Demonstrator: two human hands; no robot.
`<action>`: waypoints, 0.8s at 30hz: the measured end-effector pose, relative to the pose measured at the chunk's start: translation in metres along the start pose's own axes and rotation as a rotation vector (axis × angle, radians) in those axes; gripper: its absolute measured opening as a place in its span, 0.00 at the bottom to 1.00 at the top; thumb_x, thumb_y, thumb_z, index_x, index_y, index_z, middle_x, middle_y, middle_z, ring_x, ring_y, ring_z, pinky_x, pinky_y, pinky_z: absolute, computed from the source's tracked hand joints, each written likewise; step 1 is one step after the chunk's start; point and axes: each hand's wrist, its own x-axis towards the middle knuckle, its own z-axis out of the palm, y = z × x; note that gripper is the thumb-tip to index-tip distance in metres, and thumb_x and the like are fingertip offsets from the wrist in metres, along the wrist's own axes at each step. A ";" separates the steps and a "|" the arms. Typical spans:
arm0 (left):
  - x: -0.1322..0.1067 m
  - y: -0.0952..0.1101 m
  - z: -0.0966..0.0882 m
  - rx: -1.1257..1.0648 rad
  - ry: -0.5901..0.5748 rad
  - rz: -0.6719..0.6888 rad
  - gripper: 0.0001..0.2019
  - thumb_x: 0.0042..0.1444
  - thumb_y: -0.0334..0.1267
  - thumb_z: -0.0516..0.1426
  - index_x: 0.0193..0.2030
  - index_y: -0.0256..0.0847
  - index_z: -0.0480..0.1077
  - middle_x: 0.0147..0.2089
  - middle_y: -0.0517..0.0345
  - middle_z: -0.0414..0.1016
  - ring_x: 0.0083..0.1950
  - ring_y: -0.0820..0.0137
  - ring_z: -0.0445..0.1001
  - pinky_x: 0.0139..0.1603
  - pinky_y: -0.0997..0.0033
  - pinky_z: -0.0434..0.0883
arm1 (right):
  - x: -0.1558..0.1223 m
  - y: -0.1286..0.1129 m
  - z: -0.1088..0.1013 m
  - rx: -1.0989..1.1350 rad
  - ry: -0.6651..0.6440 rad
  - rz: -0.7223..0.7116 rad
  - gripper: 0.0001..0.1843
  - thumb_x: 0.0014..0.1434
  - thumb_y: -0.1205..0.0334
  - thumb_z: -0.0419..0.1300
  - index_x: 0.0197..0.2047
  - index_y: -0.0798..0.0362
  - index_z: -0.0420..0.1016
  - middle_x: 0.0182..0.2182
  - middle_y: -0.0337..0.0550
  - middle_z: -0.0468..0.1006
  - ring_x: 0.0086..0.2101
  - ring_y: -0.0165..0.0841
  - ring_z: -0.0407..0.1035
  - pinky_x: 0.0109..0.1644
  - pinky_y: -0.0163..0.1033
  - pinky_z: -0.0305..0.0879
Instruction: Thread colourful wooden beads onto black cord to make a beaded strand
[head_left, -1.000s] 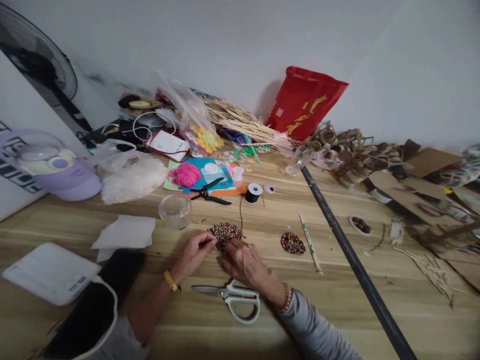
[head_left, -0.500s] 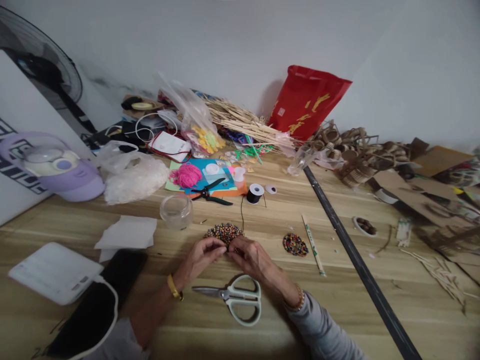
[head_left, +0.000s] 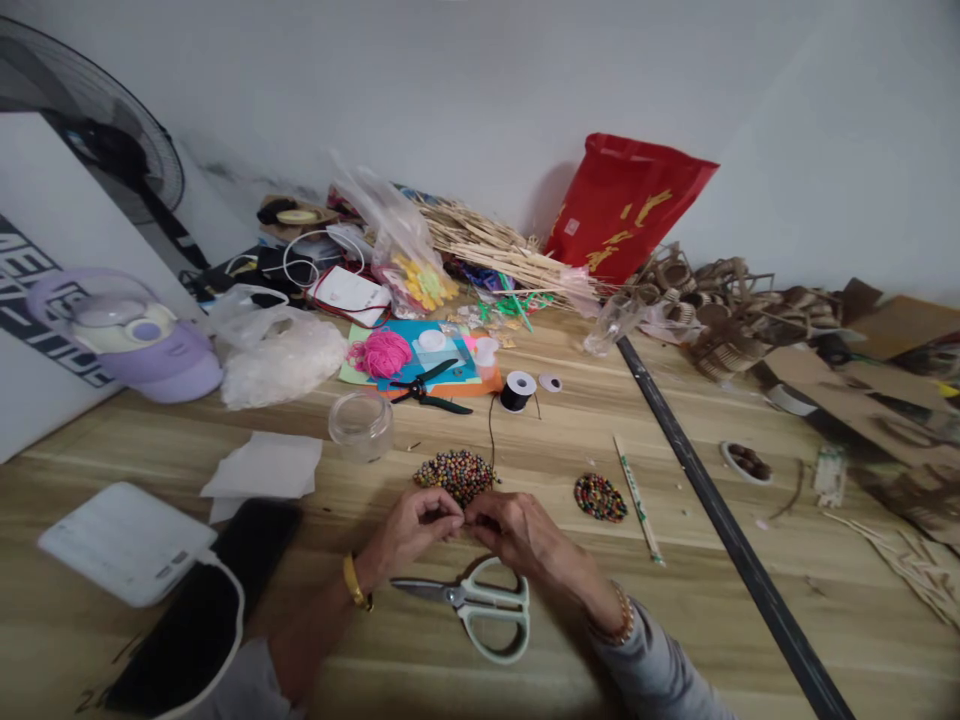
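Observation:
My left hand [head_left: 420,525] and my right hand [head_left: 517,530] meet just in front of a heap of small multicoloured beads [head_left: 456,474]. Thumb and forefinger of each are pinched together, the tips nearly touching; whatever lies between them is too small to make out. A thin black cord [head_left: 492,430] runs from a spool [head_left: 517,391] down to the right side of the heap, close to my right hand. Below my hands lie scissors [head_left: 491,608] with pale green handles, blades pointing left. To the right rests a coiled strand of similar beads [head_left: 600,498].
Behind the beads are a clear jar [head_left: 361,426], black-handled cutters [head_left: 431,390] and pink yarn [head_left: 381,353]. A power bank [head_left: 127,543] with a white cable lies left. A dark strip [head_left: 720,520] crosses the table on the right, beside a striped stick [head_left: 637,500].
The view has shifted slightly, so things appear a little further right. My hands have drawn back a bit from the bead heap, showing more of it. Both stay pinched.

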 end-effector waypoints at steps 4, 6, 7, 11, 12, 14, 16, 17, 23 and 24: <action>0.000 -0.002 0.001 0.016 0.004 0.014 0.09 0.47 0.40 0.61 0.26 0.35 0.71 0.22 0.60 0.71 0.26 0.73 0.68 0.29 0.74 0.66 | -0.002 0.000 -0.005 -0.010 -0.021 0.008 0.05 0.56 0.70 0.60 0.35 0.52 0.75 0.29 0.39 0.78 0.28 0.29 0.70 0.31 0.29 0.57; -0.001 -0.001 0.001 0.013 0.005 0.020 0.09 0.47 0.40 0.60 0.27 0.35 0.71 0.23 0.60 0.71 0.26 0.73 0.68 0.29 0.74 0.65 | -0.003 0.000 -0.008 -0.019 -0.036 0.012 0.05 0.56 0.70 0.60 0.35 0.52 0.75 0.30 0.40 0.78 0.28 0.29 0.71 0.31 0.30 0.57; -0.001 0.000 0.001 0.008 0.011 0.021 0.09 0.48 0.40 0.60 0.28 0.35 0.71 0.23 0.60 0.71 0.26 0.73 0.68 0.29 0.74 0.66 | -0.004 0.000 -0.010 -0.021 -0.039 0.015 0.05 0.56 0.70 0.59 0.35 0.51 0.76 0.30 0.40 0.79 0.28 0.29 0.71 0.31 0.30 0.57; 0.000 0.003 -0.002 -0.008 0.113 0.023 0.11 0.49 0.43 0.59 0.27 0.36 0.70 0.23 0.59 0.71 0.27 0.72 0.69 0.31 0.73 0.67 | -0.007 0.001 -0.025 0.040 -0.048 0.005 0.06 0.58 0.69 0.57 0.33 0.52 0.76 0.30 0.39 0.78 0.28 0.28 0.70 0.31 0.29 0.57; 0.002 0.003 -0.004 -0.001 0.160 0.024 0.11 0.49 0.43 0.58 0.25 0.36 0.69 0.22 0.59 0.71 0.27 0.72 0.69 0.31 0.73 0.67 | -0.008 0.001 -0.030 0.088 -0.033 -0.001 0.06 0.58 0.69 0.57 0.33 0.53 0.76 0.30 0.40 0.78 0.29 0.28 0.70 0.32 0.29 0.58; 0.004 0.001 -0.009 0.024 0.274 0.040 0.12 0.49 0.44 0.58 0.25 0.36 0.69 0.22 0.59 0.71 0.26 0.72 0.68 0.30 0.74 0.67 | -0.013 0.003 -0.040 0.196 0.012 -0.002 0.06 0.59 0.66 0.57 0.34 0.54 0.76 0.31 0.41 0.77 0.30 0.29 0.70 0.34 0.30 0.60; 0.006 -0.003 -0.016 0.059 0.367 0.065 0.11 0.50 0.43 0.57 0.28 0.36 0.70 0.23 0.59 0.71 0.26 0.72 0.69 0.31 0.74 0.68 | -0.017 0.007 -0.050 0.280 0.018 0.031 0.08 0.60 0.62 0.57 0.35 0.55 0.76 0.31 0.41 0.77 0.29 0.28 0.68 0.32 0.30 0.61; 0.007 -0.004 -0.019 0.091 0.396 0.087 0.11 0.50 0.43 0.57 0.27 0.36 0.70 0.23 0.59 0.71 0.26 0.72 0.69 0.30 0.74 0.68 | -0.019 0.010 -0.055 0.314 0.030 0.056 0.09 0.60 0.60 0.57 0.35 0.55 0.76 0.31 0.41 0.77 0.29 0.29 0.68 0.32 0.31 0.61; 0.005 -0.003 -0.033 0.448 0.463 0.236 0.09 0.53 0.40 0.55 0.29 0.37 0.72 0.28 0.56 0.75 0.30 0.69 0.72 0.33 0.73 0.69 | -0.018 0.039 -0.061 0.431 -0.074 0.157 0.12 0.56 0.55 0.60 0.31 0.55 0.76 0.26 0.39 0.74 0.26 0.27 0.64 0.30 0.31 0.60; 0.005 -0.002 -0.034 0.501 0.460 0.255 0.08 0.53 0.39 0.55 0.30 0.37 0.72 0.29 0.56 0.75 0.31 0.69 0.72 0.34 0.73 0.69 | -0.016 0.044 -0.058 0.443 -0.092 0.166 0.12 0.56 0.55 0.61 0.31 0.55 0.76 0.25 0.38 0.74 0.25 0.27 0.64 0.29 0.31 0.59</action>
